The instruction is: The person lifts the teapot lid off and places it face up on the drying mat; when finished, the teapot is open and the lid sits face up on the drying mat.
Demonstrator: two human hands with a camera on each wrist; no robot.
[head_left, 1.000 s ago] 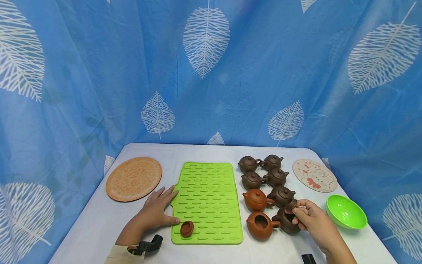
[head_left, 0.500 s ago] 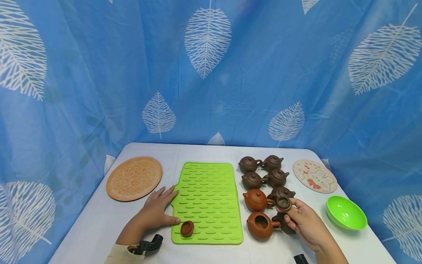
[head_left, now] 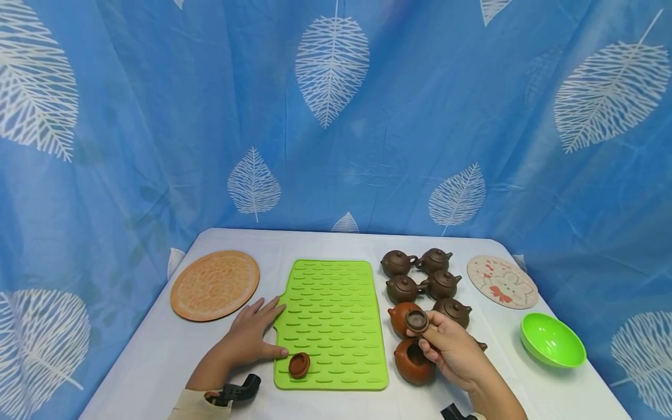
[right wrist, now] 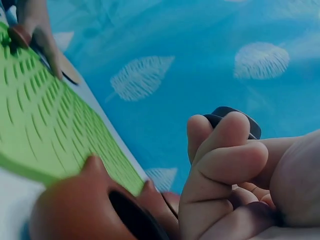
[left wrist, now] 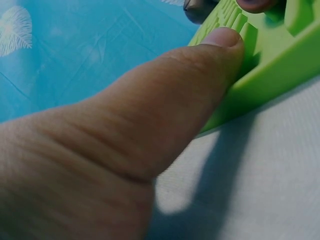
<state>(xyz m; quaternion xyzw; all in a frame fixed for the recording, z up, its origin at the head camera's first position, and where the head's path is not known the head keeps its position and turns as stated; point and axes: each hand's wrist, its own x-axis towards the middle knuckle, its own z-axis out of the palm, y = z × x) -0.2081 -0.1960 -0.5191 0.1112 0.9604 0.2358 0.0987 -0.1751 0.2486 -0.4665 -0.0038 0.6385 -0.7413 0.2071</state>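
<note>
In the head view my right hand (head_left: 452,348) pinches a dark brown teapot lid (head_left: 417,321), its hollow underside turned to the camera. It is held above two reddish-brown teapots: a lidded one (head_left: 400,318) and, nearer, an open one (head_left: 412,364). My left hand (head_left: 253,334) lies with spread fingers on the left edge of a green ridged mat (head_left: 336,321); the left wrist view shows the thumb (left wrist: 200,65) on its rim. A reddish-brown lid (head_left: 299,365) lies upside down on the mat near that thumb. Behind the right hand, a dark teapot is mostly hidden.
Several dark brown lidded teapots (head_left: 403,289) stand in two columns right of the mat. A round orange-tan mat (head_left: 215,286) lies at left. At right are a round rabbit-print mat (head_left: 502,282) and a bright green bowl (head_left: 553,340).
My right hand has lifted the dark lid from over the nearest dark teapot and carried it left, turning its underside toward the camera. My left hand has stayed in place.
</note>
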